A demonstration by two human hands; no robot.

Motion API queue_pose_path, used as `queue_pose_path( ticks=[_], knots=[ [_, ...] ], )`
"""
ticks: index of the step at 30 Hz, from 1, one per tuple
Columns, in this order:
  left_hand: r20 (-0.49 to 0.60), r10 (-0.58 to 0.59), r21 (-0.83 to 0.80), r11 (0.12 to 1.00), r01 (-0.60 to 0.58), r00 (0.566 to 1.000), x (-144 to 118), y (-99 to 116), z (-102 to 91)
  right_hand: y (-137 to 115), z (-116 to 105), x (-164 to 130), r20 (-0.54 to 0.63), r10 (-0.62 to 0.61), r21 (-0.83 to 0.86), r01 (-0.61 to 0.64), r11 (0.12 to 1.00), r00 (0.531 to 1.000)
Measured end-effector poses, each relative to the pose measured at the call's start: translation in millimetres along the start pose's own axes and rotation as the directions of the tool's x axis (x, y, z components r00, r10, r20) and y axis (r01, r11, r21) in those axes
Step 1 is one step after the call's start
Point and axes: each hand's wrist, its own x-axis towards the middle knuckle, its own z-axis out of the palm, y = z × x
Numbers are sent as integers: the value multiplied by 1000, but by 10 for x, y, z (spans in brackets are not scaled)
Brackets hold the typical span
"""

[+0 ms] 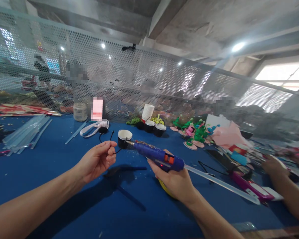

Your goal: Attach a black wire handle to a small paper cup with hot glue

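Observation:
My left hand (99,161) is closed in a pinch on a thin black cord (112,135), whose loose end sticks up above the fingers. The cord leads toward a small black cup (122,143) with a white inside. Wrapped round the handle of a blue hot glue gun (154,154) is my right hand (175,182). The gun's metal nozzle points left and is at the side of the cup, by the cord; I cannot tell whether it touches. A long translucent glue stick (221,184) juts from the gun's back. Something yellow (166,190) shows partly beneath my right hand.
Two black cups (159,131) with cord handles stand near a white cup stack (148,113). Loose glue sticks (25,132) lie left, near a glass jar (80,112). Green and pink figures (198,134) sit right, before a purple glue gun (250,187) and another person's hand (275,167).

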Motion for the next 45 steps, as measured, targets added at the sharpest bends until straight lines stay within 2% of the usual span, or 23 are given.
queue_pose_path(
  ticks=[5, 16, 23, 30, 35, 38, 42, 45],
  knots=[
    [-1, -1, 10, 1000, 1, 1000, -7, -7, 6, 50, -17, 11, 23, -50, -56, 51, 997, 998],
    [-2, 0, 9, 1000, 0, 1000, 3, -4, -1, -37, 2, 14, -61, -56, 32, 58, 998, 997],
    [7, 1, -8, 1000, -1, 1000, 3, -3, -15, -18, -31, 18, 39, -98, -17, 98, 995, 994],
    [-5, -2, -13, 1000, 2, 1000, 0, -1, -29, -45, -12, -4, 30, -68, -36, 69, 997, 997],
    [1, -2, -13, 1000, 2, 1000, -3, 4, -31, 86, -14, -29, 78, -140, -102, 148, 984, 987],
    [9, -2, -18, 1000, 2, 1000, -4, 3, -24, 145, -20, -30, 64, -134, -123, 141, 982, 989],
    [0, -3, -15, 1000, 3, 1000, -9, 1, -15, 70, -15, -6, 7, -84, -48, 85, 995, 996],
    [0, -2, -10, 1000, 2, 1000, -10, 4, -14, 3, -3, -2, 8, -71, 11, 71, 997, 997]
  ],
)
